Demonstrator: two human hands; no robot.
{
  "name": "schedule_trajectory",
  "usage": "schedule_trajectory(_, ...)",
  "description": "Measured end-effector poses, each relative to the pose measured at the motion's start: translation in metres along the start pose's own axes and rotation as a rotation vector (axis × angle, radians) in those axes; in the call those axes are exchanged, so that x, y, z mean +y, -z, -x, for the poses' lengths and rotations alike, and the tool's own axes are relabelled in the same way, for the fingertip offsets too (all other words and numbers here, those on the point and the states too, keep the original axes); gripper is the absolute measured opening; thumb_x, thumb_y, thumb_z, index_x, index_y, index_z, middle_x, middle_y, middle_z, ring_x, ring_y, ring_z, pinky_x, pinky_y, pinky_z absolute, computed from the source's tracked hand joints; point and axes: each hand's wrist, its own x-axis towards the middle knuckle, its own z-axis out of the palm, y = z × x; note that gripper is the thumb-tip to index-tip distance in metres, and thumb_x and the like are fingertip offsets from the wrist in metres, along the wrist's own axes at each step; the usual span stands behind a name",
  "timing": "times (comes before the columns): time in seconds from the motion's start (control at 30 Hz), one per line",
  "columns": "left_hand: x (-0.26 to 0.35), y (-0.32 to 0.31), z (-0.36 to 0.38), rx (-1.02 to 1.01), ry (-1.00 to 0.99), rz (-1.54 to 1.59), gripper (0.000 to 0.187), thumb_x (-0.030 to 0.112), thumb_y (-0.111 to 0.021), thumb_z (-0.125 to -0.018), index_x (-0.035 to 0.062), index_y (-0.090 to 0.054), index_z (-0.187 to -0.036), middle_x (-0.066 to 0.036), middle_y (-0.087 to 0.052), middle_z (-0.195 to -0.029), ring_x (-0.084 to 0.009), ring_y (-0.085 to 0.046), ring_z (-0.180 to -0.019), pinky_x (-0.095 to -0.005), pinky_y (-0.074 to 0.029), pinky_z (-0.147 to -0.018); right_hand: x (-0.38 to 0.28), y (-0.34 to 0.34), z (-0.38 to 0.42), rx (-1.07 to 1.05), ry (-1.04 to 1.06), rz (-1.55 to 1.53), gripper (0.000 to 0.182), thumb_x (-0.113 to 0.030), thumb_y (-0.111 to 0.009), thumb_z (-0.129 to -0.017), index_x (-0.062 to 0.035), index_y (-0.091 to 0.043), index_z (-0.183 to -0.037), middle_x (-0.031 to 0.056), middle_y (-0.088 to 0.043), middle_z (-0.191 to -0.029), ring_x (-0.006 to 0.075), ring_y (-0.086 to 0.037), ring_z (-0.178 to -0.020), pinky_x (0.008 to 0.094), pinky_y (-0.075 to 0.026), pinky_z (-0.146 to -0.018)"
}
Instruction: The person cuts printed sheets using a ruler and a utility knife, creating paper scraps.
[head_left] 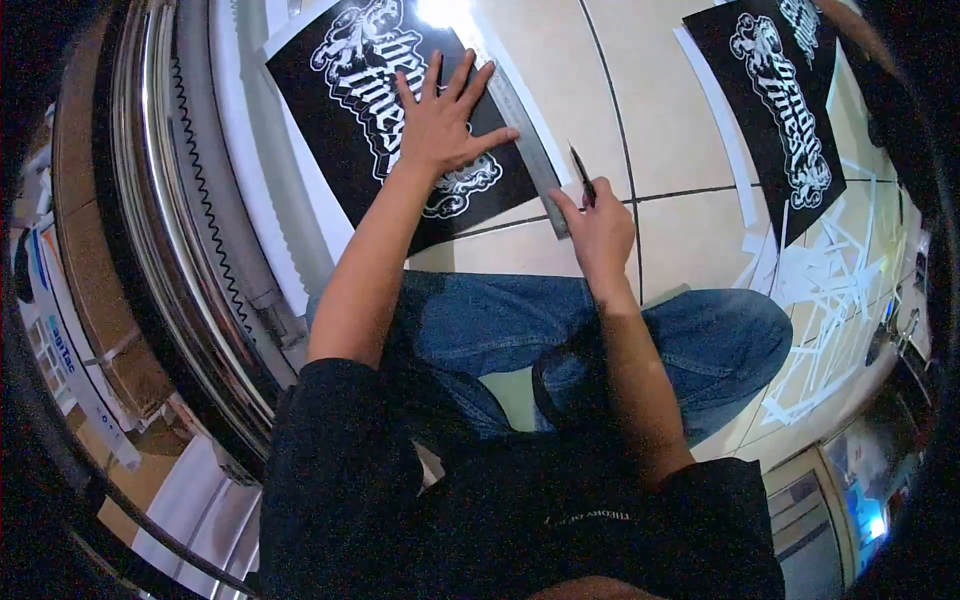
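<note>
My left hand [440, 125] lies flat with fingers spread on a black sheet with white lettering and lion figures [335, 140]. Its thumb and fingertips reach the long metal ruler [540, 178] laid along the sheet's right side. In my right hand [606, 228] is a slim dark craft knife [582, 168], its pointed end angled up and away from me. The right thumb touches the near end of the ruler. A white edge of the sheet shows beyond the ruler.
A similar black printed sheet [765, 120] lies on the tiled floor [665, 120] at the right. Thin white offcut strips [830, 280] are heaped below it. Long metal rollers [165, 160] of a machine run along the left, beside a cardboard box [105, 280].
</note>
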Motion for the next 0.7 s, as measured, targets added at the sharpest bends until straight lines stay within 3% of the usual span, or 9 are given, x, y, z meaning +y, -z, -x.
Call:
schedule_trajectory(0.13, -0.002, 0.001, 0.008, -0.038, -0.051, 0.005, 0.101, 0.087, -0.051, -0.073, 0.0332, -0.029, -0.156, -0.001, -0.022, -0.165, -0.0353, -0.016, -0.151, -0.0757, -0.006, -0.11, 0.005, 0.004, 0.006, -0.084, 0.008, -0.082, 0.045, -0.045, -0.076, -0.083, -0.0034, -0.059, -0.089, 0.0156, -0.067, -0.077, 0.0367, -0.067, -0.072, 0.0462, -0.051, -0.063)
schedule_trajectory(0.27, -0.003, 0.003, 0.012, -0.065, -0.054, 0.018, 0.116, 0.086, -0.051, -0.074, 0.0125, -0.022, -0.158, -0.003, -0.022, -0.165, -0.033, -0.013, -0.152, -0.0717, -0.004, -0.113, 0.008, -0.004, 0.017, -0.13, 0.011, -0.153, 0.042, -0.04, -0.078, -0.084, -0.0032, -0.058, -0.089, 0.0144, -0.065, -0.076, 0.0358, -0.065, -0.07, 0.0454, -0.05, -0.062)
schedule_trajectory(0.7, -0.003, 0.001, 0.012, -0.015, -0.054, 0.046, 0.117, 0.089, -0.053, -0.07, 0.0149, -0.026, -0.158, -0.003, -0.025, -0.164, -0.0321, -0.015, -0.152, -0.0722, -0.005, -0.113, 0.015, -0.004, 0.021, -0.138, -0.039, -0.221, 0.04, -0.034, -0.078, -0.085, -0.0028, -0.054, -0.086, 0.0154, -0.062, -0.069, 0.0341, -0.063, -0.065, 0.0422, -0.049, -0.06)
